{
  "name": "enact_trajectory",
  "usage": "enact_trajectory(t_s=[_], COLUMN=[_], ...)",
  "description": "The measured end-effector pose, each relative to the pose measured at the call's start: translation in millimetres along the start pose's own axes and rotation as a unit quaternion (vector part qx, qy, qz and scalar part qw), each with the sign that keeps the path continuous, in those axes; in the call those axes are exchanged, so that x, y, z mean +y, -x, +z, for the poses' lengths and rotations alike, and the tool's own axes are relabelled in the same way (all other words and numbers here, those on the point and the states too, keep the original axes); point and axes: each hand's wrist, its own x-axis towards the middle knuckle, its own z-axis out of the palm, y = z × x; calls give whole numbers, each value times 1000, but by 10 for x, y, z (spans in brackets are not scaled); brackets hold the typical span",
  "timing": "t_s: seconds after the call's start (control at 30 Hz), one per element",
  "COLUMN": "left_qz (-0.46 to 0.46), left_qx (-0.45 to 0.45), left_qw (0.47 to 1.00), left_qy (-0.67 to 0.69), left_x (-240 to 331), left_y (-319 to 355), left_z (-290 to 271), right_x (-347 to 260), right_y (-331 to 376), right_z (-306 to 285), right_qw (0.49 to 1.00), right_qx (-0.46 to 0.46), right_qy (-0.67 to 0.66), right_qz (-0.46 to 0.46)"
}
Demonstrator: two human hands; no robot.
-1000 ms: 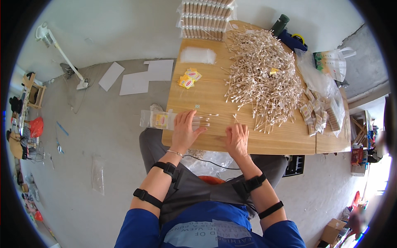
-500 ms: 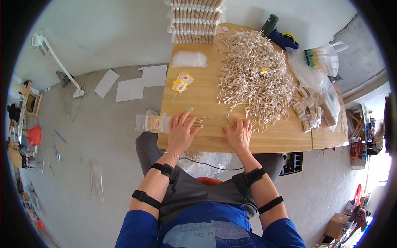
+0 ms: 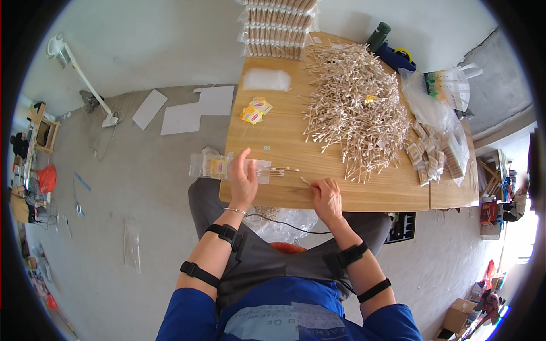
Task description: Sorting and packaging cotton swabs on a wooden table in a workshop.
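My left hand (image 3: 244,181) lies flat on a clear plastic sleeve (image 3: 227,166) at the near left edge of the wooden table (image 3: 296,145), with a small bundle of cotton swabs (image 3: 280,169) poking out of the sleeve to the right. My right hand (image 3: 326,197) rests on the table near its front edge, fingers curled around a single swab (image 3: 305,181). A large loose heap of wooden cotton swabs (image 3: 359,108) covers the middle and far side of the table.
Packed swab bundles (image 3: 277,27) are stacked at the far edge. Yellow label slips (image 3: 255,110) and a white pad (image 3: 267,79) lie on the left part. Filled small packs (image 3: 432,156) and plastic bags sit right. White sheets (image 3: 187,109) lie on the floor.
My left hand slid onto the plastic sleeve and pressed it down. My right hand drew back toward the table's front edge and picked up one swab. The view shifted slightly.
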Motion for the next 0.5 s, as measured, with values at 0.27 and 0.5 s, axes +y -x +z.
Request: enact_trajectory(t_s=[0.27,0.5], left_qz=[-42,-40], left_qx=[92,75], left_qw=[984,984], left_qy=[145,159], left_x=[-155,-176], left_y=[-33,-16], left_z=[51,55], right_x=[-38,234], right_y=[29,-292], right_z=[-35,-160], right_qw=[1000,981], right_qx=[-27,-33], right_qy=[-16,-135], right_qz=[-4,136])
